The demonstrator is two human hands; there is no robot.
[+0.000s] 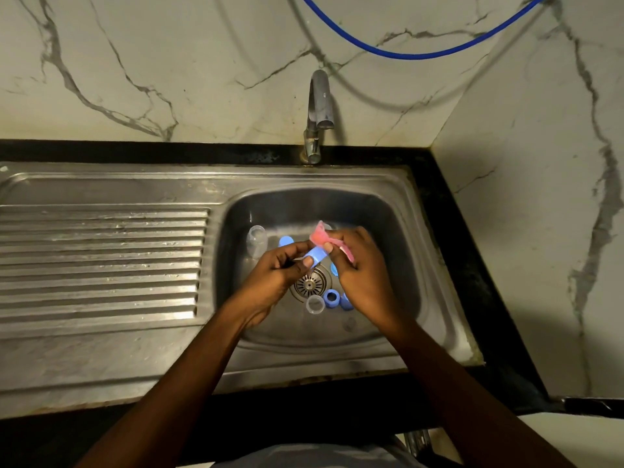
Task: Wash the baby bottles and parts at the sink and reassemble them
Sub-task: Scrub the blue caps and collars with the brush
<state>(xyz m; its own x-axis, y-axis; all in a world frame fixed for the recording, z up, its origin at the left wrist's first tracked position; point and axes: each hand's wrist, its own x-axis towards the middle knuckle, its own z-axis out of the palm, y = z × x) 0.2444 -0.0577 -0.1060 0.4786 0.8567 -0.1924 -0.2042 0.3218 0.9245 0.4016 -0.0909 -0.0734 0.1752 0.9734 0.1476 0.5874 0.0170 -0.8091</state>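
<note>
Over the steel sink basin (398,238), my left hand (273,275) pinches a small blue bottle part (315,255) between thumb and fingers. My right hand (361,271) grips a pink scrubbing cloth (319,236) pressed against that part. On the basin floor lie a clear bottle (256,239), a blue part (285,240), a clear cap (315,304), a blue ring (331,298) and another blue piece (346,302) partly hidden by my right hand.
The drain strainer (310,283) sits under my hands. A steel tap (319,109) stands behind the basin, no water visible from it. A ribbed drainboard (101,261) lies to the left. A blue hose (415,55) hangs on the marble wall.
</note>
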